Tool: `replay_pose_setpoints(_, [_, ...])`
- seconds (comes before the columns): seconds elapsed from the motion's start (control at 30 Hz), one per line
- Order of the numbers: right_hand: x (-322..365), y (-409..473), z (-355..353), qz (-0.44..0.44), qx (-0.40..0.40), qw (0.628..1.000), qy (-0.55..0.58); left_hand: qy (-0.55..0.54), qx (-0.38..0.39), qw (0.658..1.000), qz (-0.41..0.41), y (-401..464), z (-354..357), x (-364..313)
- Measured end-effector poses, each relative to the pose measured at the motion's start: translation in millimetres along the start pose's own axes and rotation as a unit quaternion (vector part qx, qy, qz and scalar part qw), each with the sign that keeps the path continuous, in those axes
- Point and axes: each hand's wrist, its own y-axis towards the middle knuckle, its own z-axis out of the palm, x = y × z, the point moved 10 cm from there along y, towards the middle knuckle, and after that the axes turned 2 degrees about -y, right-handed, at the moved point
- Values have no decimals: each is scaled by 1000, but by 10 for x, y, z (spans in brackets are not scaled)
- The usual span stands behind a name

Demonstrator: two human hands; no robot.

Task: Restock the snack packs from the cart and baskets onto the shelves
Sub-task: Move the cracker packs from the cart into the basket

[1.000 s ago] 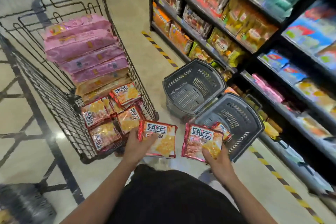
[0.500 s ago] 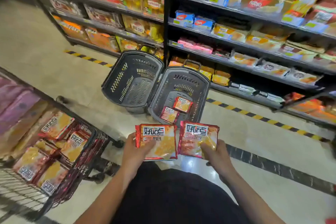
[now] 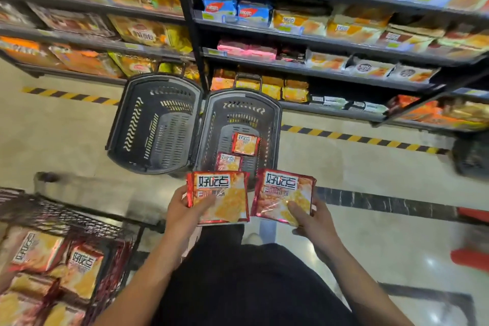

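The left hand (image 3: 185, 216) grips a red snack pack (image 3: 219, 197) by its near left corner, thumb curled over the front and fingers hidden behind. The right hand (image 3: 312, 222) grips a second red snack pack (image 3: 284, 194) by its near right corner in the same way, thumb on the front. The two packs are held flat and face up, side by side with a narrow gap between their inner edges, above the person's dark clothing. Just beyond them, on the floor, stand two dark plastic baskets, their sides touching. The right basket (image 3: 275, 124) holds two more red packs, one lying farther (image 3: 245, 143) and one nearer (image 3: 228, 162), partly covered by the held packs. The left basket (image 3: 121, 124) shows only its slotted bottom. At the near left is a corner of the wire cart (image 3: 66, 219), with more red packs (image 3: 82, 264) piled inside; its rim sits close to the left forearm. Beyond the baskets rise the dark shelves (image 3: 330, 42), full of blurred snack packets in several tiers, the lowest tier just behind the basket handles. A yellow-and-black floor stripe (image 3: 357, 137) runs along the foot of the shelves. Pale floor (image 3: 370, 172) lies open to the right of the baskets and between the cart and the left basket.
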Motion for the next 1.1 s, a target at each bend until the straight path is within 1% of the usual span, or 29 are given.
replay_pose_setpoints(0.27, [448,640,309,26,-60,998,23,33,43,998,-39,1016,100,-235])
replay_pose_setpoints(0.33, [513,896,425,26,-73,997,21,43,57,996,-57,1264,194,-198])
replay_pose_setpoints(0.47, [563,1553,713,23,-93,995,12,84,54,991,-92,1874,407,56])
replay_pose_setpoints(0.53, [519,1945,848,16,-100,995,-13,106,44,988,-105,2187,531,251])
replay_pose_setpoints(0.63, [455,2561,1022,-17,-106,989,-107,147,14,982,-115,2669,707,557])
replay_pose_setpoints(0.73, [330,3204,1166,-45,-107,978,-175,205,0,972,-115,3187,934,829])
replay_pose_setpoints(0.83, [143,3851,1386,-50,-92,978,-182,256,-1,960,-117,3658,1136,1103])
replay_pose_setpoints(0.97, [-299,4677,1713,-10,-55,980,-191,289,29,950,-112,4168,1406,1545])
replay_pose_setpoints(1.1, [-810,5317,1938,43,-54,988,-139,281,5,949,-140,4670,1440,2048])
